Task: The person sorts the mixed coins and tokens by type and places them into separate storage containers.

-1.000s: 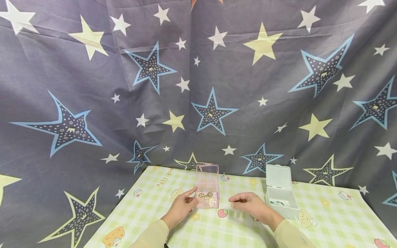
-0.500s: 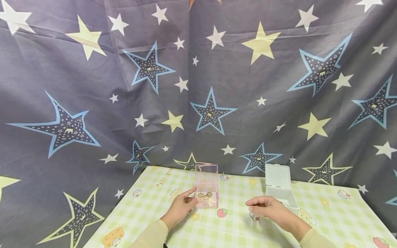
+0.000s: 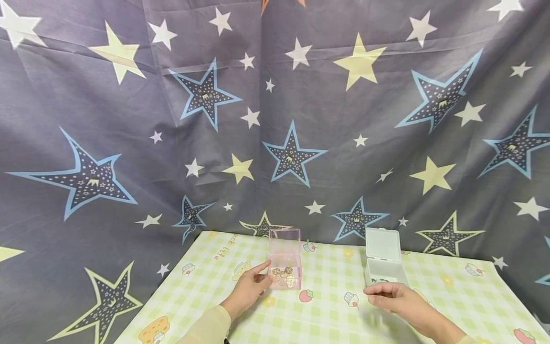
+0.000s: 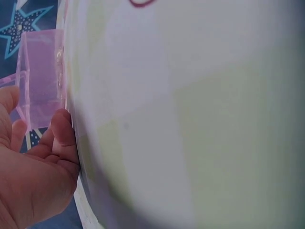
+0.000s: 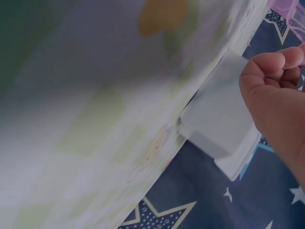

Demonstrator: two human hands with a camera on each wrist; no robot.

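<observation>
A clear pink box (image 3: 285,261) with its lid raised stands on the table and contains several small gold-coloured pieces (image 3: 281,273), too small to name. My left hand (image 3: 246,292) rests at the box's left side, fingers relaxed and touching or almost touching it; the left wrist view shows the same hand (image 4: 40,176) beside the pink wall. Further right is a white box (image 3: 384,265), lid up, holding small dark green and white pieces (image 3: 381,280). Just in front of it hovers my right hand (image 3: 401,302), fingers loosely bent, with nothing visible between them.
The table has a green-and-white checked cloth (image 3: 326,310) printed with cartoon figures. Behind its back edge hangs a dark curtain (image 3: 240,143) with stars. The two boxes stand apart near that edge.
My right hand has moved right, from near the pink box to the front of the white box, and come slightly nearer me. The left hand stays beside the pink box.
</observation>
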